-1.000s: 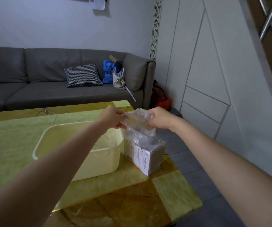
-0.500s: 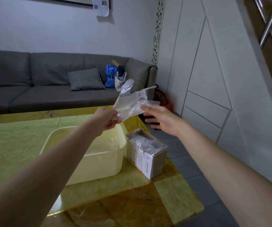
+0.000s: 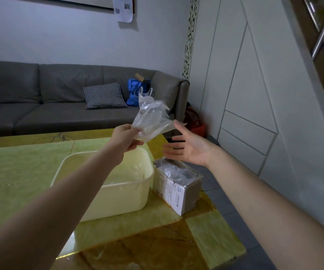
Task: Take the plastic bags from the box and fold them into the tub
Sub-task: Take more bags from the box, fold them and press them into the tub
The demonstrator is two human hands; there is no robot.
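The left hand (image 3: 127,137) is raised above the far edge of the tub (image 3: 122,189), its grip clamped on the lower corner of a clear plastic bag (image 3: 151,119) that stands crumpled upward from the fingers. The right hand (image 3: 191,148) hovers just beside the bag with palm turned up and fingers spread apart, holding nothing; its thumb tip lies at the bag's right edge, though whether it touches cannot be told. The cream tub sits on the green-and-yellow desk (image 3: 20,172), with pale crumpled material dimly visible inside it. Just to the right of the tub, nearly against its wall, stands the open grey box (image 3: 178,189) with more clear bags showing at its top, set near the desk's right edge. Beyond the desk a grey sofa (image 3: 40,106) carries a checked cushion (image 3: 104,95) and a blue bag (image 3: 135,92)
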